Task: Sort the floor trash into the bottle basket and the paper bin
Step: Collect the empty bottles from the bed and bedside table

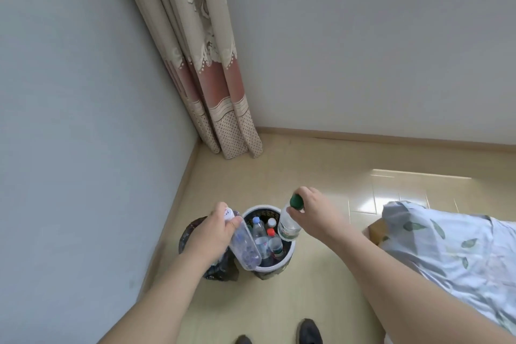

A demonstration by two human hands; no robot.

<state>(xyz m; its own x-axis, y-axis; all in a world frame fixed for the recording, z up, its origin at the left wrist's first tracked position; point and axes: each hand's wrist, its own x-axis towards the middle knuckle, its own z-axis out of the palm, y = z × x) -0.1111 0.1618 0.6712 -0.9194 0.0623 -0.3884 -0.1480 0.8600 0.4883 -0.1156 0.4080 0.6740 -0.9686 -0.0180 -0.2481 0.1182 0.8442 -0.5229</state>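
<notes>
A round white-rimmed bottle basket [290,253] stands on the floor with several plastic bottles upright inside it. My left hand [213,229] grips a clear white-capped bottle [245,246] near its neck, tilted over the basket's left rim. My right hand [315,211] pinches the green cap of a second clear bottle [289,225], which hangs upright over the basket's right side. Left of the basket sits a bin lined with a dark bag [192,227], mostly hidden behind my left hand and forearm.
The two containers stand near a room corner with a grey wall on the left and a patterned curtain [212,86] behind. A bed with a leaf-print sheet [446,246] fills the right. A brown box [377,230] peeks out beside it. My shoes [310,331] are at the bottom.
</notes>
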